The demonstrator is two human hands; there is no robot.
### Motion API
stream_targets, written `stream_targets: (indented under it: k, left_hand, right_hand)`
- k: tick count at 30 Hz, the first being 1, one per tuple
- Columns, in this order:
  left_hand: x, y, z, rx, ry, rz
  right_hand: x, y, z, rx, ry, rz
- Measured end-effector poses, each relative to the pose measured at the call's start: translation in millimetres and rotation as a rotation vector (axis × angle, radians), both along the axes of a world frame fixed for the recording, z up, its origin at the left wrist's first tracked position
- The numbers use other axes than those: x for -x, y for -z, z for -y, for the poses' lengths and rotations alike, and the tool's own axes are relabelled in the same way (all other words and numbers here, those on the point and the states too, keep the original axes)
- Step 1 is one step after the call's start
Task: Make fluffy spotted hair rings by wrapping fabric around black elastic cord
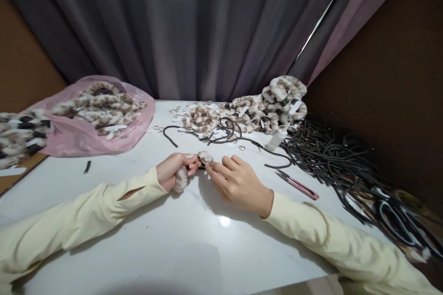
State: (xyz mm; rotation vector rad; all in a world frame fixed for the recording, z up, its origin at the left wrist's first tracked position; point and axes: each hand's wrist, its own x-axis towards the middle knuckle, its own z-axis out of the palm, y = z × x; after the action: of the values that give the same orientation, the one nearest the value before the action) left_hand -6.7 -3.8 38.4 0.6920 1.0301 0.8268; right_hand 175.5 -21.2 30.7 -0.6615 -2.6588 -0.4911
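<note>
Left hand: the fur (205, 157) is held by the left hand (173, 169), pinched between thumb and fingers; a second tuft is seen below the palm.
Right hand: the fur's near side is met by the fingertips of the right hand (238, 179); the fingers are bunched narrowly, the thumb is hidden, and whether a grip is taken cannot be told.
Fur position: raised between both hands, over the middle of the table (194, 249).
Cords: loose cords (226, 136) are laid beyond the hands; a large heap (332, 152) is piled along the right side.
Snips: pink-handled snips (297, 184) are placed near the right wrist, blades partly turned toward the curtain (180, 32).
Bottle: a white bottle (277, 138) is found tilted beside the heap.
Rings: furry rings (200, 119) are grouped at the back, some stacked, with white tags attached.
Bag: more rings are contained in an open pink bag (138, 136) at left.
Offcut: a short black piece (87, 167) is noted before the bag.
Scissors: dark-handled scissors (396, 223) are seen at far right.
</note>
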Motion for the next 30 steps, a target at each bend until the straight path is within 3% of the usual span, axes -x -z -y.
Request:
stream_targets:
  k: [5,8,10,14,18,20,22,25,30]
  left_hand:
    - [0.3,-7.0,3.8,0.113,0.049,0.069]
    - [-1.8,-5.5,9.7,0.069,0.089,0.068]
    - [-4.6,-3.4,14.8,-0.044,0.079,0.031]
    - [-7.1,3.5,22.8,-0.469,-0.001,-0.265]
    - [0.9,15.7,22.1,-1.190,-0.098,-0.791]
    - [6.6,22.3,18.8,-1.563,-0.083,-0.938]
    - [12.0,27.8,14.1,-1.824,-0.013,-1.005]
    - [20.2,33.2,6.0,-2.010,0.029,-1.104]
    - [35.1,36.4,-5.5,-1.992,0.144,-1.204]
  right_hand:
    - [4.5,4.6,4.2,-0.053,0.227,-0.006]
    - [8.5,6.1,5.6,0.101,0.321,-0.034]
    - [10.1,4.8,5.7,0.277,0.379,-0.073]
    - [9.8,-3.6,3.8,0.596,0.334,-0.284]
    - [8.6,-9.5,1.9,0.765,0.254,-0.450]
    - [9.0,-10.0,3.4,0.856,0.221,-0.486]
    - [9.7,-10.3,6.3,0.914,0.194,-0.503]
    - [9.4,-11.6,10.3,0.833,0.184,-0.463]
    - [4.6,-11.6,12.5,0.565,0.175,-0.356]
